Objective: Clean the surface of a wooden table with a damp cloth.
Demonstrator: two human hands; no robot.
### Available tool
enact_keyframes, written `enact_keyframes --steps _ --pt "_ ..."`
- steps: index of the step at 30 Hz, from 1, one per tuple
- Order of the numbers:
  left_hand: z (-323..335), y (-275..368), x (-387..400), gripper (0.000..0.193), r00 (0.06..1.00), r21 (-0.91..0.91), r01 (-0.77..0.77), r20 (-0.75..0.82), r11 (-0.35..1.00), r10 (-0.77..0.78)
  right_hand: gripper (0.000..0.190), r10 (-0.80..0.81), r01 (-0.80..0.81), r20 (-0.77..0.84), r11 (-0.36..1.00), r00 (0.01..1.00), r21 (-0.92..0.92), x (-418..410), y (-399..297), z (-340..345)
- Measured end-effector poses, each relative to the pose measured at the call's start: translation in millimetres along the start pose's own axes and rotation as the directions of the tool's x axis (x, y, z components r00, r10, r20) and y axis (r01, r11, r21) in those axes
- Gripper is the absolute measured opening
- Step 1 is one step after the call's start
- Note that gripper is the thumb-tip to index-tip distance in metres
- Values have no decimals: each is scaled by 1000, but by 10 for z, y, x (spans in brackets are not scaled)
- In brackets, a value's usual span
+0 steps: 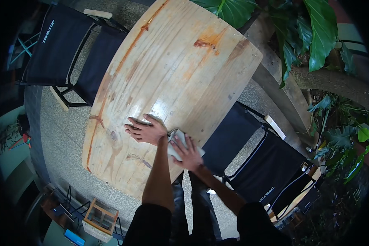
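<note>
Before me is a varnished wooden table (160,80) with knots and orange-brown stains in its planks. My left hand (149,130) rests on the tabletop, palm down with the fingers spread, and holds nothing. Just to its right, near the table's edge, my right hand (187,152) presses on a folded pale cloth (180,135). The cloth lies under the fingers and palm, so part of it is hidden. A dark loop shows at the cloth's upper left corner, close to my left wrist.
A black folding chair (104,58) stands at the table's left, and another black folding chair (233,138) sits close at the right. Large-leaved plants (321,33) and a concrete ledge (283,89) border the right side. A wooden stool (101,216) stands at lower left on the speckled floor (64,138).
</note>
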State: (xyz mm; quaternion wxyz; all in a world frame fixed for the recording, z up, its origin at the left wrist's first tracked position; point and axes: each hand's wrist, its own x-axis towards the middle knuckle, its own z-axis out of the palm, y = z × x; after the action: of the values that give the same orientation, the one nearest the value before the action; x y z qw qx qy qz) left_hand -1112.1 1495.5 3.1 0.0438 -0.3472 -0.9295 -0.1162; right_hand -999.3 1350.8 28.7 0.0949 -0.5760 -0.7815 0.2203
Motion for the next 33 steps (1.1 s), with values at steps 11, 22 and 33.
enact_keyframes --steps 11,22,33 --pt "-46 61 -27 75 997 -28 5 77 1000 -3 75 288 -403 -425 891 858 -208 1651 2731 -1493" --pt "-49 19 -2 75 995 6 1 96 1000 -2 73 -107 82 -175 986 979 -145 2671 901 -770" --pt "-85 102 -42 73 990 -22 18 137 1000 -15 72 565 -775 -652 629 505 -55 2489 2253 -1160"
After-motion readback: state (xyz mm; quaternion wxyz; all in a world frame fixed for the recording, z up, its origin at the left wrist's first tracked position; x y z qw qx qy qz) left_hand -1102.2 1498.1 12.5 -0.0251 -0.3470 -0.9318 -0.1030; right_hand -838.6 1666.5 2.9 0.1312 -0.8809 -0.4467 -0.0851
